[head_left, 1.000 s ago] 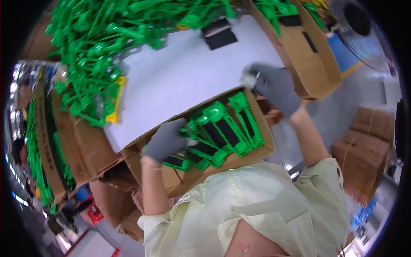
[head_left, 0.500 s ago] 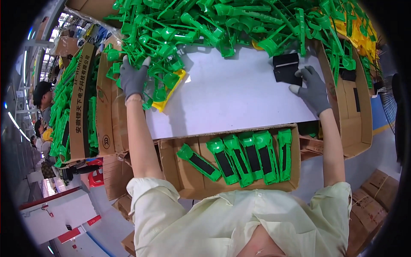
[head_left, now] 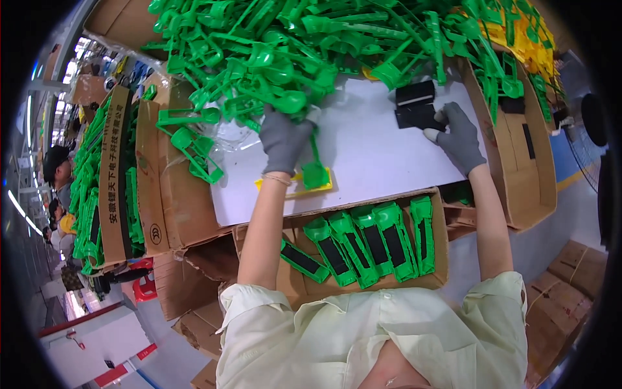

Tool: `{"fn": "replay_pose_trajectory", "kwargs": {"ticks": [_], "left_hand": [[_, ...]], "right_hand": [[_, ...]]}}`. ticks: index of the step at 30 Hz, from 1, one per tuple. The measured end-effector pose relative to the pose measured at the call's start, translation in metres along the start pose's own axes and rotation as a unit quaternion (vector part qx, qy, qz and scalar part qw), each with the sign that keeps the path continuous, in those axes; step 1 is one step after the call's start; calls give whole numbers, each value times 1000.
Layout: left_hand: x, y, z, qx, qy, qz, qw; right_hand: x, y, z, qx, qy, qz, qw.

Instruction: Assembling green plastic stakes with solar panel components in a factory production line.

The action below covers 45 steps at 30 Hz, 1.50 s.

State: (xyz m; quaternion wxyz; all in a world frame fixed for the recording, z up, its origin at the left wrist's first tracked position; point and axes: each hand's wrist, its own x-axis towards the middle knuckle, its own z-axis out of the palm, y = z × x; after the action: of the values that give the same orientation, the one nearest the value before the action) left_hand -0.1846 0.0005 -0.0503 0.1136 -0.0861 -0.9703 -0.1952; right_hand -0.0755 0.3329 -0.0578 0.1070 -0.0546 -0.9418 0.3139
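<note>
While the gloved left hand (head_left: 284, 139) closed around a green plastic handle part (head_left: 315, 162) at the near edge of the green parts heap (head_left: 311, 45), the gloved right hand (head_left: 457, 135) pinched a black pad (head_left: 418, 118) on the white table (head_left: 369, 155) just right of that heap.

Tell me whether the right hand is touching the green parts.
No, the right hand rests on the black pads on the white table.

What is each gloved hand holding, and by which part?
Left hand grips a green plastic handle piece by its upper shaft; right hand pinches a black rectangular pad's edge.
</note>
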Motion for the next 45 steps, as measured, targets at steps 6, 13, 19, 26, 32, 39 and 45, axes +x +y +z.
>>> {"fn": "replay_pose_trajectory", "kwargs": {"ticks": [6, 13, 19, 26, 32, 39, 45], "left_hand": [[-12, 29, -22, -120, -158, 105, 974], [-39, 26, -58, -38, 11, 183, 982], [-125, 64, -28, 68, -26, 100, 992], [-120, 34, -26, -153, 84, 48, 984], [-140, 59, -100, -564, -27, -187, 804], [-175, 64, -107, -637, -212, -223, 707], [-179, 71, -113, -640, -260, -240, 682]], "right_hand": [[-11, 3, 5, 57, 20, 13, 998], [-15, 3, 1, 102, -2, 39, 994], [-29, 6, -1, 241, -25, 92, 966], [-69, -48, -39, 375, -97, 154, 909], [-109, -95, -59, 421, -94, 132, 892], [-122, -146, -56, 347, -204, 63, 913], [-128, -149, -47, 245, -153, 28, 957]]}}
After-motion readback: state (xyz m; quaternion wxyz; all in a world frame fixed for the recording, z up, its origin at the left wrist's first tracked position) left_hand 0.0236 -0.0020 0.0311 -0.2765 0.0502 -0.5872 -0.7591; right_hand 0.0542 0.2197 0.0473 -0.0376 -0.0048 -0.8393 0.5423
